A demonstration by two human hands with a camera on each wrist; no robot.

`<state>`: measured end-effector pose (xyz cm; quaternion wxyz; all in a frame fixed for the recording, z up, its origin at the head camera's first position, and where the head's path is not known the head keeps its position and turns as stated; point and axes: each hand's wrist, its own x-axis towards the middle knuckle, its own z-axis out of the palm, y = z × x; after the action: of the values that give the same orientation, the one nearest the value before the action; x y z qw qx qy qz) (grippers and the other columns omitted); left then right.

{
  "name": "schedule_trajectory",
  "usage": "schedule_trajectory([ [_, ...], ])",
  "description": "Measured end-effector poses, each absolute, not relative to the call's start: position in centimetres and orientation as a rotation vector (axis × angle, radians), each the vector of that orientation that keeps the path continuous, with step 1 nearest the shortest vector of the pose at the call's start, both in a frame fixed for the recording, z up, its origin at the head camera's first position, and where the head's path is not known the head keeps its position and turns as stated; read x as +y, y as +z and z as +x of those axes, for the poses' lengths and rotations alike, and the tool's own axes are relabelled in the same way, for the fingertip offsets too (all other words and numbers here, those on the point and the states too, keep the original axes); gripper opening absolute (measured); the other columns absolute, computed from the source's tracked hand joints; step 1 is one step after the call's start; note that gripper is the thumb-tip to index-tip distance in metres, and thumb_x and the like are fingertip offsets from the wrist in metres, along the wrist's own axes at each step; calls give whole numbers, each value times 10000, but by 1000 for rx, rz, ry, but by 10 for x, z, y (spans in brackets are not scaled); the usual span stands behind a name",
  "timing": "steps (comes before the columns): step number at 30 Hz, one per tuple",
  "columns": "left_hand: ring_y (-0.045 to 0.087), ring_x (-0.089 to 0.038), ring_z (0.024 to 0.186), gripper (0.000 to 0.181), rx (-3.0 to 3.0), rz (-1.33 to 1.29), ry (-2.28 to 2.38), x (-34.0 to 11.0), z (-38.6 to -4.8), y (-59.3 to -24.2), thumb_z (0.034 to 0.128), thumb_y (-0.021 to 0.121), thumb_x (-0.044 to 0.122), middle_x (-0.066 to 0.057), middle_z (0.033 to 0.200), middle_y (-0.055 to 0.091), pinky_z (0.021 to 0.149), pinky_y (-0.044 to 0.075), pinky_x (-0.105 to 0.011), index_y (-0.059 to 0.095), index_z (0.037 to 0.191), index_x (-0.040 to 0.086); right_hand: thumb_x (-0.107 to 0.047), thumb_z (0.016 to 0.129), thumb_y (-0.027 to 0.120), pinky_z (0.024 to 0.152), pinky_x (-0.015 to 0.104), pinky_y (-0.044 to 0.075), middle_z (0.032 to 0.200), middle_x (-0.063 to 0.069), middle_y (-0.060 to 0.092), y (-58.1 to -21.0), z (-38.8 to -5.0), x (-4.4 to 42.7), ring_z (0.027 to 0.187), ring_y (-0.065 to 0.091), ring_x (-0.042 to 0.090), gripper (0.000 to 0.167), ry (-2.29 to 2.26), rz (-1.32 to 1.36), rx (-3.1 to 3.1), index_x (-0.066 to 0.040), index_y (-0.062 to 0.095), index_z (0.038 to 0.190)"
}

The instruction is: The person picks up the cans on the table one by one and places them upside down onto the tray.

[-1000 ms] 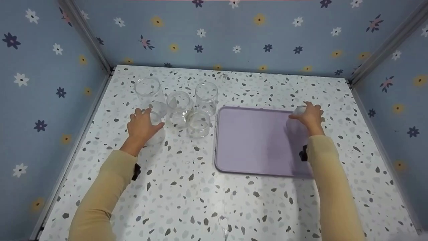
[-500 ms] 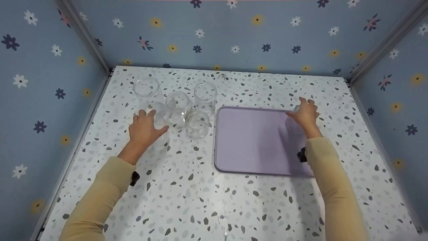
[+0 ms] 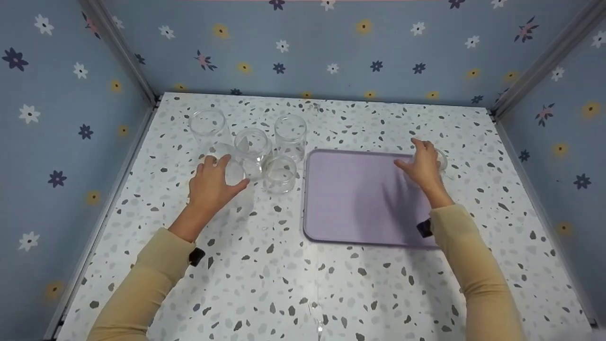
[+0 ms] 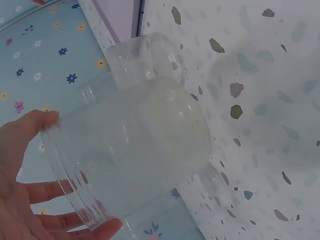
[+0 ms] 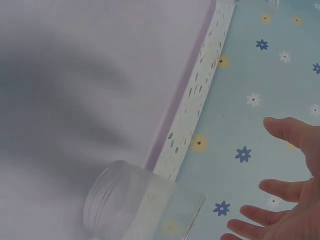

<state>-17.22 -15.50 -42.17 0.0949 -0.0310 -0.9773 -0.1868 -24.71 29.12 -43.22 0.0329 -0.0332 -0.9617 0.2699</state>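
My left hand grips a clear jar by its rim; in the left wrist view the frosted-looking jar lies between thumb and fingers. Just right of it stand a short clear jar and a taller one. My right hand, fingers spread, is over the back right part of the purple tray and holds nothing. Beside it, partly hidden behind the hand, is a clear jar; the right wrist view shows this jar apart from the fingers.
Farther back are a wide clear jar at the left and a tall clear jar by the tray's back left corner. Flowered panels border the speckled table at the back and sides.
My left hand has moved right and slightly toward me with its jar. The right hand has come off its jar and shifted left, uncovering the jar's rim.
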Motion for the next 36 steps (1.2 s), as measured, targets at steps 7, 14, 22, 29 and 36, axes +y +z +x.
schedule_trajectory([
  [7,481,-389,942,676,-2864,-132,-612,-141,-167,-419,723,667,458,-228,1131,451,589,453,-541,487,1241,62,-200,772,685,965,504,248,1294,276,306,-431,-236,278,1195,286,402,673,919,34,-2838,44,356,1306],
  [14,493,-368,942,679,-2820,-164,-692,-126,-161,-418,721,657,488,-198,1126,463,599,447,-526,495,1239,81,-172,768,690,984,453,247,1268,256,363,-430,-228,268,1182,328,365,641,1010,123,-2738,47,387,1288],
  [22,535,-317,827,662,-2683,-213,-812,-111,-157,-422,719,659,497,-170,1074,494,531,462,-425,521,1218,84,-171,754,706,977,430,260,1239,243,417,-434,-219,261,1159,367,346,636,1049,221,-2679,52,412,1272],
  [29,541,-284,839,659,-2575,-255,-931,-102,-157,-428,721,661,494,-152,1044,507,602,478,-391,536,1206,67,-137,740,717,958,435,282,1227,234,438,-438,-211,252,1157,372,335,612,1141,293,-2586,40,442,1257],
  [36,534,-254,909,648,-2461,-282,-1072,-94,-156,-435,736,657,474,-121,1043,505,725,471,-375,525,1219,62,-118,745,715,814,452,393,1230,187,460,-441,-203,242,1095,424,323,570,1271,370,-2472,3,470,1246],
])
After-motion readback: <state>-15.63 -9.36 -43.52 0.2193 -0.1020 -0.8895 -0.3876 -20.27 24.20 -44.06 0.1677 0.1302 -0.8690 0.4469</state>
